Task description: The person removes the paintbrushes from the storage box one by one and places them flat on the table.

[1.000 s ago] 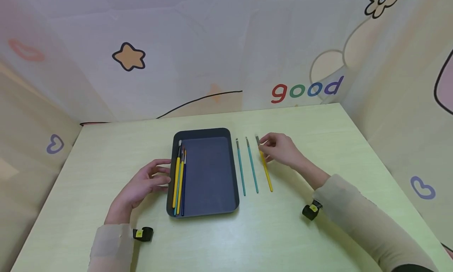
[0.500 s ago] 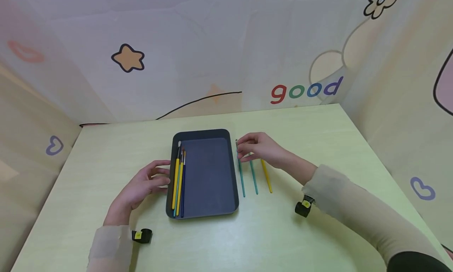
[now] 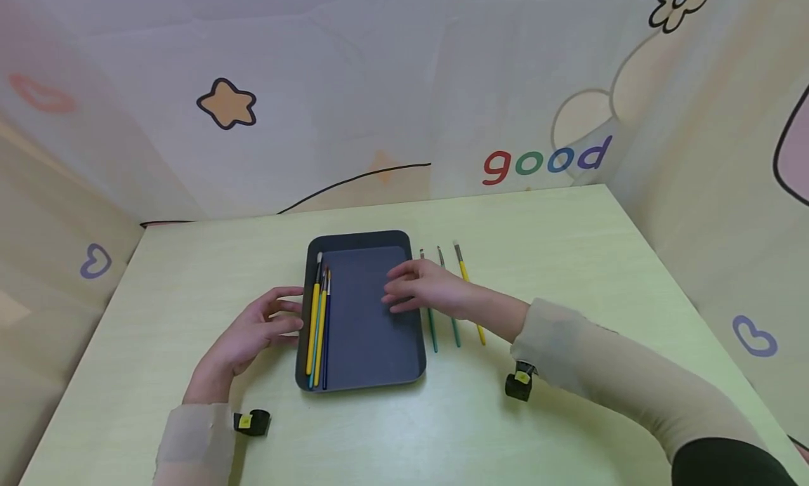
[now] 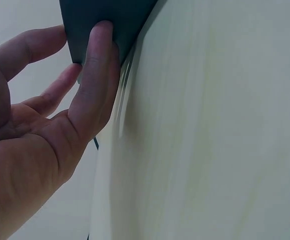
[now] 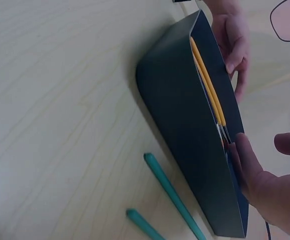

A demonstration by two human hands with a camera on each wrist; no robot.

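Note:
A dark rectangular tray (image 3: pixel 373 352) lies on the table, with several paintbrushes (image 3: pixel 314 317) side by side along its left wall. My left hand (image 3: pixel 260 328) touches the tray's left side with fairly straight fingers; the left wrist view shows those fingertips against the dark outer wall (image 4: pixel 105 12). Over the tray's right rim hovers my right hand (image 3: pixel 432 289), fingers loosely bent and holding nothing. Partly hidden beneath that hand and forearm are two teal paintbrushes (image 3: pixel 432 331) and a yellow paintbrush (image 3: pixel 463 267), lying on the table right of the tray.
Pale wooden table (image 3: pixel 354 444) surrounds the tray. Patterned cloth (image 3: pixel 316 86) hangs behind and at both sides. A small black device (image 3: pixel 253 423) is strapped at the left wrist, and another black device (image 3: pixel 520 382) at the right.
My right hand has moved left from the yellow paintbrush, past the teal ones, to over the tray's right part. The paintbrushes lie where they were. My left hand stays at the tray.

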